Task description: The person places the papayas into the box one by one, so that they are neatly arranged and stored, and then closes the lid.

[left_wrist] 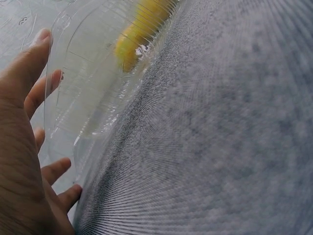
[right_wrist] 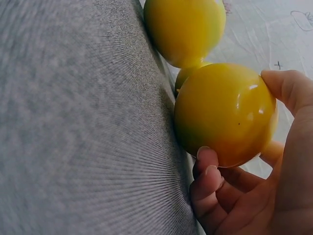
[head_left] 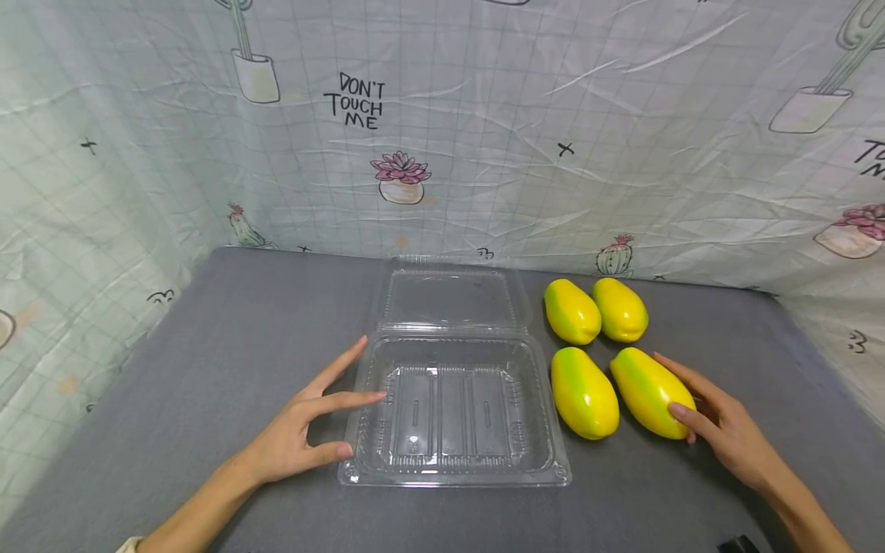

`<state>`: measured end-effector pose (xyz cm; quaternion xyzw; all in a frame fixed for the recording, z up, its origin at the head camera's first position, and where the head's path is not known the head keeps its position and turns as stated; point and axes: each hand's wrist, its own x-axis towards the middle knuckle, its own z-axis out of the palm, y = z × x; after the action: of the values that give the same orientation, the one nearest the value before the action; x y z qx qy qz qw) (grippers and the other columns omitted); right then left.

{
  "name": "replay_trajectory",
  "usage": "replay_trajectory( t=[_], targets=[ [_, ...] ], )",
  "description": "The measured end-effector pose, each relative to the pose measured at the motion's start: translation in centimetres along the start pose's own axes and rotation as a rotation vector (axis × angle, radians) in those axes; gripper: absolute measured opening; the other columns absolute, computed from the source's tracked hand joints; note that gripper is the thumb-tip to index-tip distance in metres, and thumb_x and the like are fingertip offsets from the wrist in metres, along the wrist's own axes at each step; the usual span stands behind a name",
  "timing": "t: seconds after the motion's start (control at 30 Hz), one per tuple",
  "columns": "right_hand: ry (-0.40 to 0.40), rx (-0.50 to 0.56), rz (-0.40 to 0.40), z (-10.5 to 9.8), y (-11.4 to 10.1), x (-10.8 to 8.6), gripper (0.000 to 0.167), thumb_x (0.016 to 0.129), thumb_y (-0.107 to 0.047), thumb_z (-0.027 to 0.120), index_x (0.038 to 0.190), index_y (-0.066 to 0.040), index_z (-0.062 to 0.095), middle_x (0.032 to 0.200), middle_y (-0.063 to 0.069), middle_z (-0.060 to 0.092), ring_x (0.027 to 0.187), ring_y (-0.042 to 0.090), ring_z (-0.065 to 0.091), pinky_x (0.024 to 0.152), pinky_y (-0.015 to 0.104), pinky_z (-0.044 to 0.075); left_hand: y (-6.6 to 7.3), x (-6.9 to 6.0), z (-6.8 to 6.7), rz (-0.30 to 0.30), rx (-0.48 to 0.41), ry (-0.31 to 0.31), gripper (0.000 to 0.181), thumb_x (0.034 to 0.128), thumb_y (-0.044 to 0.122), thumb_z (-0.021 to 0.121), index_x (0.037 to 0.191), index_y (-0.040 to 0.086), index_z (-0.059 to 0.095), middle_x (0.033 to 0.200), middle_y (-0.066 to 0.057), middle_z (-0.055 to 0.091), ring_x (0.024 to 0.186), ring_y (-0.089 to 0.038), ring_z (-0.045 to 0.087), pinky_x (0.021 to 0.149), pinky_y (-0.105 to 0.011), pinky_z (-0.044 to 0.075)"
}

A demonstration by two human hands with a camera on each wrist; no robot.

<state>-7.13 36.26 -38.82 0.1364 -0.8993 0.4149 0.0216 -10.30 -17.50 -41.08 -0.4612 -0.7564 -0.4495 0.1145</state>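
Observation:
A clear plastic clamshell box [head_left: 452, 480] lies unfolded, its lid [head_left: 452, 299] laid back towards the rear. My left hand [head_left: 304, 426] is at the box's left side, fingers spread and fairly straight, the thumb by the rim. Whether it touches the box I cannot tell. My right hand [head_left: 719, 426] grips the near end of a glossy yellow-green papaya [head_left: 650, 392], thumb on top and fingers around its right side. In the right wrist view, fingertips curl beneath that papaya [right_wrist: 225, 115]. To its left lies another papaya [head_left: 584, 395].
Two more papayas, a left one [head_left: 572, 311] and a right one [head_left: 621, 311], sit side by side farther back. Everything stands on a grey cloth surface [head_left: 276, 322]. Behind hangs a printed curtain [head_left: 484, 153]. A small black object [head_left: 738, 545] shows at the front edge.

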Motion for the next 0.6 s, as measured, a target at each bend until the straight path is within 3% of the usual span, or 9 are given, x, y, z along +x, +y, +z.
replay_trajectory(
  t=[0.23, 0.4, 0.6],
  targets=[
    [0.002, 0.017, -0.010, 0.0, -0.1, 0.2, 0.054, 0.098, -0.002, 0.046, 0.150, -0.014, 0.033, 0.134, -0.015, 0.043, 0.063, 0.017, 0.054, 0.052, 0.030, 0.047, 0.0, -0.1, 0.0, -0.016, 0.022, -0.016, 0.060, 0.0904, 0.053, 0.058, 0.133, 0.011, 0.058, 0.152, -0.029, 0.019, 0.139, -0.044, 0.019, 0.109, -0.042, 0.019],
    [0.008, 0.039, -0.057, -0.4, -0.7, 0.3, 0.056, 0.097, 0.002, 0.045, 0.150, -0.010, 0.031, 0.132, -0.010, 0.045, 0.067, 0.017, 0.055, 0.051, 0.031, 0.047, 0.1, -0.1, 0.0, -0.023, 0.023, -0.018, 0.060, 0.0904, 0.053, 0.058, 0.134, 0.011, 0.057, 0.152, -0.029, 0.019, 0.139, -0.045, 0.018, 0.108, -0.046, 0.019],
    [0.025, 0.022, -0.098, -1.0, -1.1, 0.2, 0.061, 0.094, 0.007, 0.046, 0.150, -0.009, 0.030, 0.127, -0.007, 0.048, 0.068, 0.017, 0.058, 0.053, 0.030, 0.047, 0.2, 0.0, -0.1, -0.037, 0.010, -0.029, 0.061, 0.0904, 0.053, 0.058, 0.134, 0.011, 0.056, 0.152, -0.029, 0.018, 0.139, -0.044, 0.017, 0.102, -0.059, 0.021]
  ],
)
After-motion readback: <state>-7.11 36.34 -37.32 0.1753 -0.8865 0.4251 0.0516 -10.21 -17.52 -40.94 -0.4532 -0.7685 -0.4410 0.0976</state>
